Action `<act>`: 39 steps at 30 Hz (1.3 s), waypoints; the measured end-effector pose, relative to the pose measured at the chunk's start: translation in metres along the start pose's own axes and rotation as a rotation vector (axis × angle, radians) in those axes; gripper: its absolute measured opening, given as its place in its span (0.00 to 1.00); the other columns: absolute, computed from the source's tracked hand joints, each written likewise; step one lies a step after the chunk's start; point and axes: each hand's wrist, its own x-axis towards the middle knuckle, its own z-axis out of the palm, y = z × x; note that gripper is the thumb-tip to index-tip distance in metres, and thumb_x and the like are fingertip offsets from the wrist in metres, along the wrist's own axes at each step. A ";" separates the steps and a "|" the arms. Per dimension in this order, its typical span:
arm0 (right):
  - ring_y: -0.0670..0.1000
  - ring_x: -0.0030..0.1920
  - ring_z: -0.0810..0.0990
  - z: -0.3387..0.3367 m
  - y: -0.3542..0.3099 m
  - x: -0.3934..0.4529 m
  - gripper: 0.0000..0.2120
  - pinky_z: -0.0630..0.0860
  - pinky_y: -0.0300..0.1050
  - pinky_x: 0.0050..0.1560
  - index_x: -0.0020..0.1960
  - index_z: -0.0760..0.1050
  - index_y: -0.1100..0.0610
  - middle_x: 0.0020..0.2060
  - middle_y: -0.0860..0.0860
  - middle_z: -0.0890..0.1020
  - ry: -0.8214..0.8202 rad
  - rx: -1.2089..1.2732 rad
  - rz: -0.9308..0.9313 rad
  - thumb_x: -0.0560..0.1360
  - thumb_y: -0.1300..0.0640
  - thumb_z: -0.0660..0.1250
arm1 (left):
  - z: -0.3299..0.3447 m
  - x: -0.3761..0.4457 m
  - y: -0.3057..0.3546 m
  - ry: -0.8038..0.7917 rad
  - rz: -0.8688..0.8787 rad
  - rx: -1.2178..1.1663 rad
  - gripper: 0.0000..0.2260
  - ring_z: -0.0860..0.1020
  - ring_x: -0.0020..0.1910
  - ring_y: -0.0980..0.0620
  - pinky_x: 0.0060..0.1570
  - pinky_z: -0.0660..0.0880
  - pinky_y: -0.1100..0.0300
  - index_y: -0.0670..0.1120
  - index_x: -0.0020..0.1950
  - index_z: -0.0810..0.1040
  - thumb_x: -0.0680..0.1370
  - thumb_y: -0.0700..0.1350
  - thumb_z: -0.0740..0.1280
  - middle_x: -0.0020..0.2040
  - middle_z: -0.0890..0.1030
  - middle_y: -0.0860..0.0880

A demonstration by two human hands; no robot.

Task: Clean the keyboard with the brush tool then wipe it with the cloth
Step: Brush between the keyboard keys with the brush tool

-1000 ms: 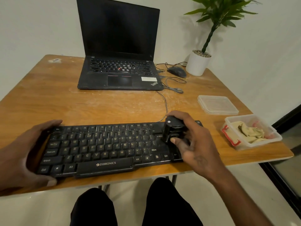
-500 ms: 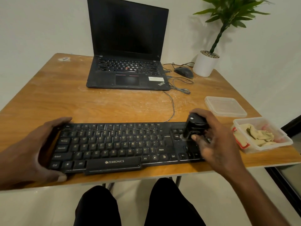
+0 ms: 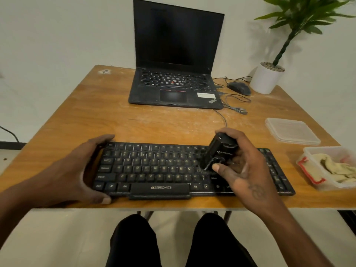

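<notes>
I saw my left hand (image 3: pixel 77 170) gripping the keyboard's (image 3: pixel 154 166) left end on the counter (image 3: pixel 154 122). My right hand (image 3: pixel 242 170) held the brush tool (image 3: pixel 219 151) tilted against the keys, right of centre. The cloth (image 3: pixel 335 168) lay in a container (image 3: pixel 316 153).

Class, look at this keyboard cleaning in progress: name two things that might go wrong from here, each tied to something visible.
1. The keyboard lies close to the table edge; hard brush tool strokes might push it off, though the left hand steadies it.
2. Brushed dust may drift into the open container holding the cloth.

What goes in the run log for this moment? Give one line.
step: brushing | right hand grips brush on keyboard | left hand holds keyboard's left end | cloth in tub, unused
</notes>
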 end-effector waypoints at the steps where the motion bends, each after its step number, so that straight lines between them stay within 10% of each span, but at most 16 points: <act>1: 0.44 0.56 0.81 0.008 -0.004 0.001 0.33 0.79 0.35 0.50 0.67 0.73 0.47 0.53 0.37 0.79 -0.032 0.018 -0.003 0.71 0.75 0.73 | -0.004 0.001 0.009 0.001 -0.015 -0.033 0.65 0.71 0.76 0.55 0.68 0.77 0.44 0.70 0.84 0.50 0.54 0.72 0.84 0.80 0.65 0.65; 7: 0.53 0.54 0.81 0.061 -0.026 0.009 0.35 0.78 0.41 0.54 0.66 0.70 0.34 0.58 0.33 0.78 -0.210 -0.005 -0.021 0.74 0.69 0.73 | -0.018 -0.008 0.032 -0.002 0.028 -0.195 0.64 0.66 0.72 0.71 0.70 0.68 0.65 0.73 0.81 0.50 0.54 0.69 0.85 0.75 0.62 0.73; 9: 0.54 0.52 0.82 0.072 -0.030 0.012 0.35 0.74 0.44 0.41 0.66 0.68 0.31 0.56 0.34 0.79 -0.228 -0.051 -0.037 0.75 0.66 0.73 | -0.018 -0.008 0.032 -0.008 0.019 -0.174 0.64 0.65 0.72 0.72 0.71 0.68 0.65 0.73 0.81 0.49 0.54 0.69 0.85 0.74 0.61 0.74; 23: 0.52 0.51 0.80 0.169 -0.058 0.070 0.36 0.81 0.55 0.48 0.74 0.59 0.39 0.57 0.50 0.81 -0.281 -0.262 -0.314 0.74 0.62 0.69 | -0.022 -0.015 0.049 0.008 0.023 -0.256 0.53 0.73 0.69 0.67 0.66 0.75 0.66 0.78 0.73 0.53 0.63 0.60 0.87 0.68 0.72 0.73; 35: 0.57 0.51 0.81 0.170 -0.060 0.082 0.35 0.82 0.57 0.48 0.74 0.60 0.44 0.56 0.55 0.81 -0.263 -0.342 -0.318 0.74 0.62 0.71 | -0.017 -0.019 0.045 -0.003 0.000 -0.340 0.66 0.75 0.73 0.58 0.72 0.76 0.54 0.66 0.84 0.43 0.61 0.57 0.88 0.76 0.71 0.61; 39: 0.56 0.50 0.81 0.166 -0.059 0.068 0.37 0.82 0.54 0.46 0.75 0.60 0.44 0.57 0.55 0.81 -0.341 -0.306 -0.335 0.73 0.62 0.72 | -0.017 -0.017 0.046 0.002 0.003 -0.305 0.59 0.73 0.70 0.67 0.66 0.74 0.68 0.67 0.80 0.51 0.61 0.61 0.87 0.75 0.71 0.64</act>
